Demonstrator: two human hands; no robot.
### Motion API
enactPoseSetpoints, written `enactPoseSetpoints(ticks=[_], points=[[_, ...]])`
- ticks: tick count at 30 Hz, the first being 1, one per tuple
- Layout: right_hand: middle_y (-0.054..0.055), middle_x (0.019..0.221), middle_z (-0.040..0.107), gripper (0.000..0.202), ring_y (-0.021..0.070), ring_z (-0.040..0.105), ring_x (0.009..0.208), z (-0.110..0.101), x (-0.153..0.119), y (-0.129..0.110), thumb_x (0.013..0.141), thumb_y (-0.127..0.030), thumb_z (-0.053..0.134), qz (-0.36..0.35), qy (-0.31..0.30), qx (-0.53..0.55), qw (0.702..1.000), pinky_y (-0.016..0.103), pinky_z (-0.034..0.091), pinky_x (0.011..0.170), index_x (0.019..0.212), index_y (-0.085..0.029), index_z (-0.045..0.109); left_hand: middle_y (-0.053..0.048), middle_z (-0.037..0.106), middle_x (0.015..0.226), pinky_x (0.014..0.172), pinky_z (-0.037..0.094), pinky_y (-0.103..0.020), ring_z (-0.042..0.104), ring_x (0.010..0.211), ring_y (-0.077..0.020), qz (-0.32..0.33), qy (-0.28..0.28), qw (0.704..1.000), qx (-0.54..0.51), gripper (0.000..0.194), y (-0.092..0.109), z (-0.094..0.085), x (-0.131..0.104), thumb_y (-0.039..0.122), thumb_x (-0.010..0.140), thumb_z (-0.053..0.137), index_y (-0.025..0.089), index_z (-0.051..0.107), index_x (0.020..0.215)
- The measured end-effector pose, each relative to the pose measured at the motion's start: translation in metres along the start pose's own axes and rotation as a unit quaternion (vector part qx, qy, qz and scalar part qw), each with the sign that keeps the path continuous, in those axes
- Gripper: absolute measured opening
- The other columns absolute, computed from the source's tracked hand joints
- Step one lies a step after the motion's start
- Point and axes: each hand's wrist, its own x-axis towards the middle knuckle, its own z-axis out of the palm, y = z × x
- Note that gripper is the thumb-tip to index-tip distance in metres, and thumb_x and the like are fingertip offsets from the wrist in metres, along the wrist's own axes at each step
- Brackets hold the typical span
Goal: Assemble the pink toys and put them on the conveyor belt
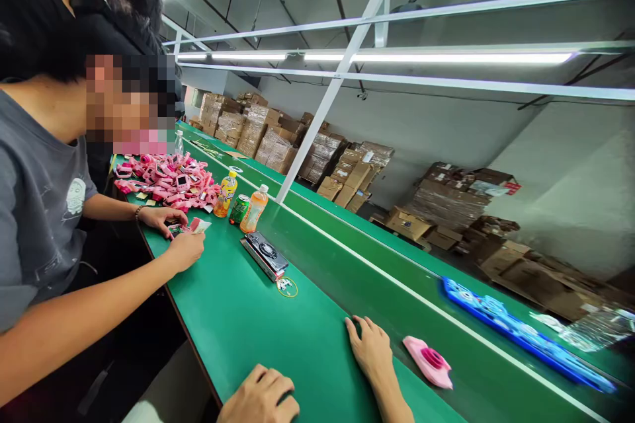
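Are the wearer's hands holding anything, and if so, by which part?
Nothing is visibly held: the left hand and right hand both look empty over the green workbench.

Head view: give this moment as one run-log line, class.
left hand: over green table | right hand: nearest pink piece on belt | co-worker's hands: holding pink part

A pink plastic piece (pixel 421 363) lies on the green belt (pixel 479 380), round magenta part (pixel 433 358) facing up.

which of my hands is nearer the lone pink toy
Right: your right hand is beside the pink toy, not touching; your left hand is farther off, past the right.
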Motion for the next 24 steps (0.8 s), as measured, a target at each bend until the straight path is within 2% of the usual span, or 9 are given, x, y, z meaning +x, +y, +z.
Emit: enactPoseSetpoints(ticks=[3, 5, 8, 11, 13, 16, 18, 22, 24], points=[[0.024, 0.136, 0.061, 0.065, 0.0421, 0.051, 0.132, 0.002, 0.0, 0.001, 0.085, -0.052, 0.037, 0.024, 0.001, -0.019, 1.0, 0.056, 0.036, 0.113, 0.115, -0.006, 0.071, 0.0, 0.069, 0.101, 0.078, 0.039, -0.029, 0.059, 0.087, -0.0159, 0.0, -0.014, 1.0, 0.0, 0.037, 0.0, 0.001, -0.001, 0.054, 0.098, 0.055, 0.02, 0.061, 0.089], [0.023, 0.136, 0.062, 0.064, 0.0403, 0.052, 0.132, 0.002, -0.001, 0.002, 0.086, -0.051, 0.038, 0.023, -0.007, -0.023, 0.999, 0.053, 0.036, 0.114, 0.116, -0.006, 0.071, 0.0, 0.069, 0.102, 0.079, 0.041, -0.029, 0.059, 0.088, -0.0159, -0.002, -0.009, 1.0, -0.005, 0.035, 0.0, 0.003, -0.002, 0.054, 0.097, 0.056, 0.02, 0.062, 0.09], [0.02, 0.13, 0.067, 0.059, 0.0353, 0.057, 0.128, 0.0, -0.002, 0.002, 0.088, -0.048, 0.038, 0.013, -0.02, -0.018, 1.0, 0.048, 0.041, 0.112, 0.116, -0.008, 0.071, 0.001, 0.069, 0.099, 0.077, 0.042, -0.028, 0.06, 0.087, -0.0142, -0.007, 0.036, 0.999, 0.0, 0.023, -0.001, 0.013, -0.005, 0.036, 0.102, 0.054, 0.02, 0.063, 0.089], [0.018, 0.126, 0.069, 0.058, 0.0338, 0.062, 0.122, -0.003, -0.002, 0.002, 0.091, -0.047, 0.035, 0.011, -0.028, -0.008, 1.0, 0.046, 0.046, 0.106, 0.116, -0.009, 0.071, 0.002, 0.069, 0.097, 0.075, 0.042, -0.028, 0.061, 0.085, -0.0134, -0.008, 0.07, 0.998, 0.0, 0.022, -0.001, 0.018, -0.005, 0.026, 0.103, 0.049, 0.02, 0.062, 0.087], [0.019, 0.125, 0.07, 0.058, 0.0337, 0.063, 0.121, -0.004, -0.001, 0.002, 0.091, -0.047, 0.034, 0.01, -0.03, -0.003, 0.999, 0.046, 0.047, 0.106, 0.116, -0.009, 0.071, 0.001, 0.07, 0.097, 0.075, 0.041, -0.028, 0.061, 0.083, -0.0136, -0.008, 0.065, 0.998, -0.003, 0.023, 0.0, 0.015, -0.004, 0.03, 0.104, 0.049, 0.02, 0.061, 0.086], [0.02, 0.125, 0.069, 0.057, 0.0337, 0.062, 0.121, -0.006, -0.002, 0.001, 0.091, -0.047, 0.035, 0.01, -0.031, 0.001, 0.999, 0.046, 0.046, 0.107, 0.115, -0.009, 0.07, 0.0, 0.069, 0.097, 0.075, 0.041, -0.028, 0.061, 0.084, -0.0148, -0.008, 0.028, 1.0, -0.006, 0.03, 0.003, 0.005, -0.002, 0.045, 0.101, 0.054, 0.02, 0.061, 0.087], [0.019, 0.124, 0.07, 0.056, 0.0333, 0.063, 0.12, -0.007, -0.003, 0.001, 0.091, -0.048, 0.035, 0.011, -0.032, 0.003, 0.999, 0.046, 0.048, 0.104, 0.115, -0.011, 0.07, 0.0, 0.069, 0.099, 0.076, 0.041, -0.028, 0.061, 0.085, -0.015, -0.017, 0.016, 1.0, -0.01, 0.031, 0.004, 0.004, -0.003, 0.048, 0.1, 0.054, 0.02, 0.061, 0.088], [0.018, 0.115, 0.074, 0.059, 0.032, 0.068, 0.112, -0.008, -0.004, 0.002, 0.09, -0.053, 0.034, 0.019, -0.031, 0.013, 0.999, 0.044, 0.054, 0.096, 0.114, -0.014, 0.071, 0.001, 0.069, 0.097, 0.073, 0.041, -0.027, 0.061, 0.083, -0.0131, -0.015, 0.047, 0.999, -0.002, 0.021, 0.002, 0.021, -0.007, 0.031, 0.103, 0.052, 0.02, 0.061, 0.088], [0.018, 0.114, 0.074, 0.062, 0.0323, 0.068, 0.113, -0.008, -0.003, 0.003, 0.088, -0.054, 0.032, 0.021, -0.029, 0.023, 0.999, 0.044, 0.054, 0.097, 0.114, -0.013, 0.071, 0.001, 0.068, 0.094, 0.07, 0.041, -0.027, 0.061, 0.08, -0.013, 0.001, 0.062, 0.998, 0.007, 0.022, -0.001, 0.03, -0.008, 0.031, 0.103, 0.052, 0.02, 0.061, 0.086]])
